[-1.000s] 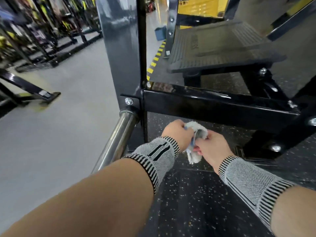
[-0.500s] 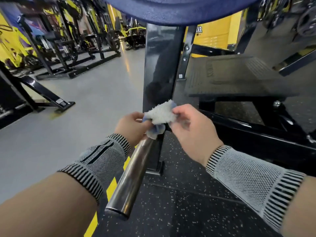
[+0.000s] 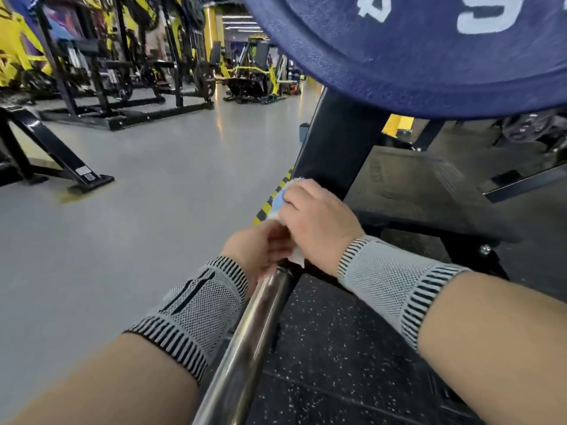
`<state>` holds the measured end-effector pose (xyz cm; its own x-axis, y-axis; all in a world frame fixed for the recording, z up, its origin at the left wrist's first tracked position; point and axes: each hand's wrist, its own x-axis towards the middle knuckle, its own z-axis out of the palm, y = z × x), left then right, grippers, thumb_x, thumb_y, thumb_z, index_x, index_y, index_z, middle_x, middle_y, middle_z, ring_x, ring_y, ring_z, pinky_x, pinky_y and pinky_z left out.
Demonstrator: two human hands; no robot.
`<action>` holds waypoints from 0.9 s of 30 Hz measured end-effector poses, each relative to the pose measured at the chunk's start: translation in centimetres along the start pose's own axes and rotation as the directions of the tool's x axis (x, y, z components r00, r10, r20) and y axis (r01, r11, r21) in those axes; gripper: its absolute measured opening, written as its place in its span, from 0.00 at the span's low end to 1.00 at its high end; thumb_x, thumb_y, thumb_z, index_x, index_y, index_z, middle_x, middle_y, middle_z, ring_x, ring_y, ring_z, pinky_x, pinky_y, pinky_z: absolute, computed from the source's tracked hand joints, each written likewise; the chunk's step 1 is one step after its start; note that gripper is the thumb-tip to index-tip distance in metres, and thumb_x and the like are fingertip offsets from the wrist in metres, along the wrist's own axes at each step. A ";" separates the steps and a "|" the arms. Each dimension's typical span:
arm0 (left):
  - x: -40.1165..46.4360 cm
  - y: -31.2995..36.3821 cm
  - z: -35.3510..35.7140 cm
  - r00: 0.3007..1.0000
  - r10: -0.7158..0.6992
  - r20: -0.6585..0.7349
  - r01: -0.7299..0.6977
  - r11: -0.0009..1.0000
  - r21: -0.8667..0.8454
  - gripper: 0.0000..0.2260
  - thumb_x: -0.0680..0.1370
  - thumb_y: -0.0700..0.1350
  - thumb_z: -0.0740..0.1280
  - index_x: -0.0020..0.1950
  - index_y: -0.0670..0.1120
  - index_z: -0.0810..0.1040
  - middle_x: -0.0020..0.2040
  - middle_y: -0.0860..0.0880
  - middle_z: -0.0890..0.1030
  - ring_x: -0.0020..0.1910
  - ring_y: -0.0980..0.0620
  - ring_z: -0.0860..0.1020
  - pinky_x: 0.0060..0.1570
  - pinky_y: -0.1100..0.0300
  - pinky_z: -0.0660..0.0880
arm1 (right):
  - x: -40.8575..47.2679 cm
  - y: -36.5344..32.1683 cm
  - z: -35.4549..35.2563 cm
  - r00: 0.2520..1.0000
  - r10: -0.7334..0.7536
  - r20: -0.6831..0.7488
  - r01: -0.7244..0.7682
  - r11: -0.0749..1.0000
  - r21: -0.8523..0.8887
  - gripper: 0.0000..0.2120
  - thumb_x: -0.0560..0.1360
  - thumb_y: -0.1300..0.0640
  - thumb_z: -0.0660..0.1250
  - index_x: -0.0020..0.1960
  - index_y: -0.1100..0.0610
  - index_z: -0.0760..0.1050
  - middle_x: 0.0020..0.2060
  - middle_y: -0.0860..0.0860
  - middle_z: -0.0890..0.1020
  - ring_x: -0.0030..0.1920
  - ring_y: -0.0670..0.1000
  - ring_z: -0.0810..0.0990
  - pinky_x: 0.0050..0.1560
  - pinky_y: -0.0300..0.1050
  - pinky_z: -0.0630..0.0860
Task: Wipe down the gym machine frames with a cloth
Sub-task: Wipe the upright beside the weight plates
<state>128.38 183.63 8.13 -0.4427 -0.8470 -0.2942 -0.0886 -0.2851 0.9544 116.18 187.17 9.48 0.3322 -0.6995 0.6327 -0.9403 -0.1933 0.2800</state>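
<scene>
- While the right hand grips the cloth, it holds it against the lower edge of the black post of the machine frame.
- Cloth: white and light blue, bunched, mostly hidden under the right hand; sits on the left edge of the post, just above the steel bar.
- Left hand: just below the post base, at the top end of the steel bar, fingers curled toward a white bit of cloth; cannot tell if it actually pinches it.
- Both wrists wear grey knit bands with black stripes.
- Steel bar runs from the foot of the post down toward the camera, between the two forearms.
- Blue weight plate with white marks hangs above the post, filling the upper right.
- Black footplate lies right of the post.
- Speckled black mat under the post; grey floor left of it, with yellow-black tape along the seam.
- Yellow and black gym machines stand well away, beyond the post to the left.
</scene>
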 end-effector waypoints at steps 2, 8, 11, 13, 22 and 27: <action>0.3 0.9 0.0 0.998 0.040 -0.056 -0.047 0.990 -0.130 0.14 0.79 0.46 0.56 0.44 0.45 0.80 0.38 0.49 0.82 0.33 0.56 0.76 0.31 0.62 0.62 | 0.6 2.2 -1.8 0.997 -0.004 -0.077 0.000 0.998 -0.057 0.08 0.71 0.65 0.60 0.41 0.65 0.78 0.43 0.60 0.80 0.50 0.61 0.78 0.51 0.56 0.76; 1.5 0.1 -1.0 0.930 0.262 -0.259 -0.283 0.958 -0.045 0.12 0.78 0.48 0.57 0.53 0.51 0.79 0.51 0.50 0.82 0.54 0.49 0.79 0.53 0.59 0.75 | -0.6 2.2 -0.7 0.981 0.061 -0.184 -0.091 0.983 -0.157 0.06 0.73 0.61 0.68 0.47 0.62 0.81 0.51 0.57 0.80 0.59 0.57 0.68 0.60 0.53 0.65; 1.6 -0.5 -0.8 0.925 0.358 -0.128 -0.332 0.924 0.191 0.35 0.61 0.66 0.54 0.60 0.51 0.78 0.65 0.41 0.76 0.67 0.39 0.72 0.67 0.41 0.66 | -2.9 0.3 2.6 0.980 -0.176 0.093 0.188 0.973 -0.133 0.08 0.72 0.61 0.65 0.44 0.61 0.82 0.48 0.55 0.81 0.57 0.59 0.74 0.60 0.55 0.71; 0.9 0.2 -0.2 0.933 0.323 -0.157 -0.303 0.943 0.140 0.22 0.65 0.64 0.58 0.52 0.56 0.79 0.64 0.43 0.78 0.65 0.42 0.73 0.67 0.45 0.68 | -2.2 1.1 2.2 0.966 -0.214 0.146 0.233 0.963 -0.134 0.13 0.74 0.60 0.59 0.45 0.60 0.83 0.48 0.53 0.82 0.55 0.58 0.77 0.59 0.53 0.71; 0.3 1.0 1.7 0.888 0.383 -0.255 -0.417 0.904 -0.095 0.10 0.79 0.45 0.61 0.48 0.48 0.82 0.47 0.56 0.83 0.48 0.59 0.79 0.53 0.61 0.74 | 0.2 5.1 -3.4 0.965 0.035 -0.260 -0.102 0.963 -0.249 0.08 0.74 0.63 0.67 0.53 0.62 0.80 0.54 0.58 0.79 0.59 0.58 0.70 0.62 0.54 0.67; 0.0 0.7 2.1 0.871 0.388 -0.301 -0.415 0.909 -0.032 0.08 0.79 0.45 0.62 0.48 0.50 0.81 0.48 0.52 0.83 0.51 0.54 0.80 0.58 0.51 0.76 | -2.5 3.0 0.1 0.947 -0.294 0.129 0.314 0.932 -0.179 0.11 0.74 0.60 0.63 0.50 0.61 0.83 0.50 0.52 0.82 0.59 0.56 0.76 0.68 0.52 0.66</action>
<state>126.44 184.40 8.86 -0.1515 -0.9836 0.0982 0.1317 0.0783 0.9882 112.53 188.31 8.68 0.5818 -0.6943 0.4236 -0.7591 -0.2765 0.5894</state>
